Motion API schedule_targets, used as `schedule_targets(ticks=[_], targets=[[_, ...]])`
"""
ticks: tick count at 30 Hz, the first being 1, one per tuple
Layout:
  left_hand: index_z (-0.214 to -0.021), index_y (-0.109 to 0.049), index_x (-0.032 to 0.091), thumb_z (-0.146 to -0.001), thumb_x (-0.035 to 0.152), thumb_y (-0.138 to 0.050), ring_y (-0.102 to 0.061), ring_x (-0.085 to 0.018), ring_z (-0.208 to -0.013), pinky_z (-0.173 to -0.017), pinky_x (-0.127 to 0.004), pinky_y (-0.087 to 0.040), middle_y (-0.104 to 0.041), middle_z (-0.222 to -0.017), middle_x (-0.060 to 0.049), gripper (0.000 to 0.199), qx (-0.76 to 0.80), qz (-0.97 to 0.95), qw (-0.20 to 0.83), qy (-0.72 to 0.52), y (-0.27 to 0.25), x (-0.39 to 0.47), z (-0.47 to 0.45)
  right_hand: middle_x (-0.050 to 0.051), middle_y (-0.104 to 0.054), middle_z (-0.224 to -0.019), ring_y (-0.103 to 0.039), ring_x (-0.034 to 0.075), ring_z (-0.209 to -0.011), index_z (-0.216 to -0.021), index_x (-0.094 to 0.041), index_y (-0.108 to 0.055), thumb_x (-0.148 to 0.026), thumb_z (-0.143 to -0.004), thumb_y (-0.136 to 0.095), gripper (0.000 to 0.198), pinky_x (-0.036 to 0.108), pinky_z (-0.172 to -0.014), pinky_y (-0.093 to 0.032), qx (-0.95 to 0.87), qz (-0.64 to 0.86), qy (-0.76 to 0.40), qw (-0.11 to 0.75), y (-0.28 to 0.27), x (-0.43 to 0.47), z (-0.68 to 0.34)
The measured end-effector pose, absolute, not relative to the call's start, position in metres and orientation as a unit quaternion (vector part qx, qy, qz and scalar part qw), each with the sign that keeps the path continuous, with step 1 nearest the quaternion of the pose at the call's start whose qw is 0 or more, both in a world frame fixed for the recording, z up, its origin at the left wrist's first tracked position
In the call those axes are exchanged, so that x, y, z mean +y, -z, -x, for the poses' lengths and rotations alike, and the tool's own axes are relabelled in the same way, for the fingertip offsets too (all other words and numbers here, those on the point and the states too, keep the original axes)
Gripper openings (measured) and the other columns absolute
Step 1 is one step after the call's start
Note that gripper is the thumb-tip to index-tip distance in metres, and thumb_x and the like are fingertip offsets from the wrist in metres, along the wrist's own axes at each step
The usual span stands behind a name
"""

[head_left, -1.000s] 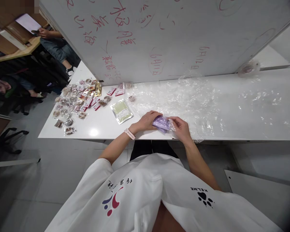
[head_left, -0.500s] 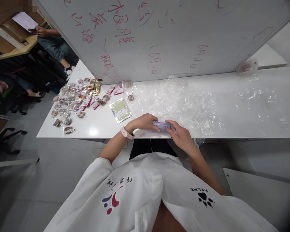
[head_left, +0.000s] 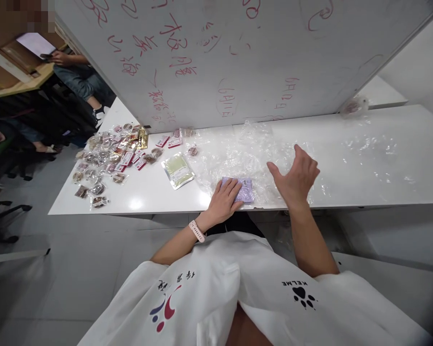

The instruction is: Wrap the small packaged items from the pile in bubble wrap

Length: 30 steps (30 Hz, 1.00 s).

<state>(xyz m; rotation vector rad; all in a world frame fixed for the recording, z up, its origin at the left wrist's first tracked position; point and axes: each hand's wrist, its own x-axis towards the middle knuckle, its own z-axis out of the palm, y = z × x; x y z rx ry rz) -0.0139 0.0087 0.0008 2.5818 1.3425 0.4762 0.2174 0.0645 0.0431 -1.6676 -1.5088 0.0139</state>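
A flat purple packet (head_left: 246, 190) lies near the front edge of the white table, on or beside crumpled clear plastic film (head_left: 252, 154). My left hand (head_left: 224, 198) rests flat on the packet's left part, fingers stretched out, hiding some of it. Above the film to the right, my right hand (head_left: 299, 174) is raised with thumb and fingers apart and nothing in it. A pale green and silver pouch (head_left: 178, 171) lies to the left of my left hand.
Many small wrapped snacks (head_left: 101, 154) and red-and-white packets (head_left: 124, 161) are heaped at the table's left end. A whiteboard (head_left: 202, 62) with red writing stands along the back. A clear-wrapped round item (head_left: 354, 106) sits at the back right. Another person's hand (head_left: 61, 58) holds a phone.
The purple packet went from being held in both hands to lying flat on the table under my left hand. My right hand let go and moved up and right, opening.
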Motion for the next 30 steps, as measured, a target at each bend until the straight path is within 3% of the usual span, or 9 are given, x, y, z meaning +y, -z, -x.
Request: schedule_targets(ticks=[1,4,7,11,15,18,22,26,30], targets=[[-0.154,-0.029,0.019,-0.099,0.048,-0.045,-0.027,-0.030,-0.150,-0.123,-0.056,-0.017,-0.038,-0.157,-0.016,0.065,0.458,-0.870,0.098,-0.157,-0.001,0.007,0.014,0.013,-0.068,-0.108,-0.061,0.028,-0.096,-0.127,-0.017,-0.060,-0.063,-0.077,-0.069,0.069,0.044,-0.084,-0.049,-0.614,0.666,-0.066,0.419,-0.048,0.073,-0.225],[-0.154,-0.026,0.017,-0.094,0.050,-0.055,-0.025,-0.033,-0.151,-0.122,-0.058,-0.018,-0.036,-0.158,-0.017,0.075,0.463,-0.867,0.109,-0.150,-0.003,0.003,0.012,0.005,-0.067,-0.079,-0.057,0.017,-0.067,-0.096,-0.019,-0.071,-0.058,-0.080,-0.068,0.042,0.033,-0.064,-0.049,-0.627,0.603,-0.264,0.417,-0.068,0.088,-0.239],[-0.154,-0.026,0.019,-0.095,0.035,-0.055,-0.028,-0.030,-0.150,-0.122,-0.054,-0.023,-0.039,-0.157,-0.015,0.068,0.465,-0.862,0.120,-0.164,-0.003,-0.001,0.011,0.002,-0.063,-0.070,-0.052,0.013,-0.059,-0.077,-0.021,-0.068,-0.053,-0.081,-0.070,0.032,0.028,-0.055,-0.046,-0.617,0.538,-0.348,0.457,-0.094,0.085,-0.240],[-0.153,-0.029,0.019,-0.091,0.016,-0.051,-0.031,-0.030,-0.149,-0.122,-0.053,-0.025,-0.042,-0.155,-0.014,0.065,0.474,-0.858,0.111,-0.167,0.001,-0.004,0.009,0.000,-0.060,-0.065,-0.049,0.011,-0.052,-0.091,-0.022,-0.071,-0.050,-0.080,-0.073,0.031,0.027,-0.049,-0.044,-0.613,0.485,-0.460,0.422,-0.106,0.081,-0.236],[-0.152,-0.030,0.017,-0.091,0.012,-0.047,-0.031,-0.031,-0.148,-0.121,-0.055,-0.024,-0.043,-0.154,-0.015,0.064,0.478,-0.859,0.098,-0.155,0.003,-0.005,0.006,0.005,-0.071,-0.088,-0.059,0.014,-0.058,-0.124,-0.024,-0.063,-0.060,-0.086,-0.061,0.052,0.030,-0.053,-0.050,-0.518,0.493,-0.510,0.478,-0.076,0.081,-0.260],[-0.153,-0.029,0.017,-0.090,0.011,-0.044,-0.030,-0.031,-0.149,-0.121,-0.056,-0.023,-0.043,-0.154,-0.015,0.064,0.485,-0.855,0.097,-0.154,0.004,-0.006,0.003,0.010,-0.074,-0.092,-0.065,0.017,-0.063,-0.117,-0.022,-0.068,-0.066,-0.090,-0.052,0.054,0.028,-0.047,-0.049,-0.446,0.596,-0.489,0.456,-0.045,0.057,-0.295],[-0.154,-0.026,0.017,-0.089,0.009,-0.041,-0.029,-0.031,-0.149,-0.121,-0.057,-0.021,-0.040,-0.156,-0.016,0.067,0.496,-0.847,0.101,-0.163,0.006,-0.007,0.000,0.013,-0.070,-0.073,-0.060,0.017,-0.051,-0.099,-0.018,-0.077,-0.071,-0.091,-0.043,0.064,0.027,-0.039,-0.043,-0.451,0.653,-0.508,0.336,-0.025,0.002,-0.316],[-0.155,-0.023,0.019,-0.088,0.009,-0.040,-0.027,-0.031,-0.150,-0.121,-0.058,-0.021,-0.039,-0.157,-0.016,0.070,0.500,-0.841,0.107,-0.176,0.007,-0.006,-0.001,0.007,-0.069,-0.075,-0.066,0.021,-0.070,-0.090,-0.021,-0.077,-0.067,-0.086,-0.057,0.051,0.031,-0.059,-0.054,-0.546,0.610,-0.518,0.250,-0.033,-0.025,-0.284],[-0.154,-0.025,0.019,-0.088,0.010,-0.042,-0.026,-0.031,-0.150,-0.122,-0.058,-0.020,-0.039,-0.157,-0.016,0.069,0.496,-0.842,0.110,-0.181,0.008,-0.007,0.000,0.006,-0.072,-0.099,-0.067,0.024,-0.097,-0.079,-0.022,-0.073,-0.058,-0.091,-0.057,0.041,0.036,-0.086,-0.055,-0.575,0.490,-0.528,0.388,-0.040,-0.011,-0.236]])
